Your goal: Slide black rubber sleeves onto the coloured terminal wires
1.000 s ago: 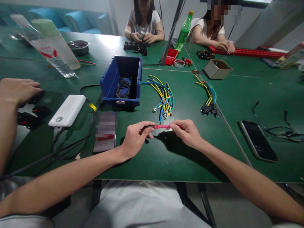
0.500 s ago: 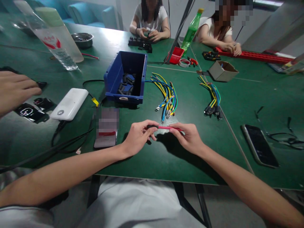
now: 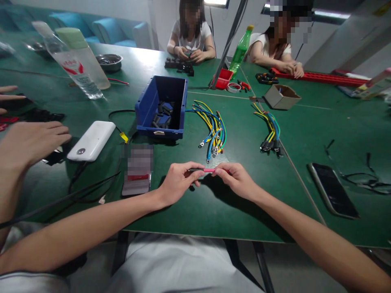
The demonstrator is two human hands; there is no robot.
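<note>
Near the table's front edge my left hand (image 3: 177, 183) pinches a black sleeve (image 3: 194, 169) between thumb and fingers. A red wire (image 3: 209, 170) runs from the sleeve into the closed fingertips of my right hand (image 3: 238, 179). Only a short stretch of the wire shows between the two hands; whether its end sits inside the sleeve is hidden. Just beyond my hands lies a loose bundle of yellow, blue and green wires (image 3: 216, 126) with ring terminals. Behind my left hand stands a blue bin (image 3: 160, 133) with several black sleeves (image 3: 165, 109) in it.
Another wire bundle with black sleeves (image 3: 270, 144) lies to the right, beyond a phone (image 3: 332, 189) and glasses (image 3: 363, 178). A second phone (image 3: 137, 169), a white power bank (image 3: 91, 140) and cables lie left. A co-worker's hand (image 3: 39, 140) rests there. Bottles (image 3: 82, 77) stand behind.
My right hand has moved left, closer to my left hand, so less red wire shows between them. At the left, the co-worker's hand has come further in, and another hand shows behind it.
</note>
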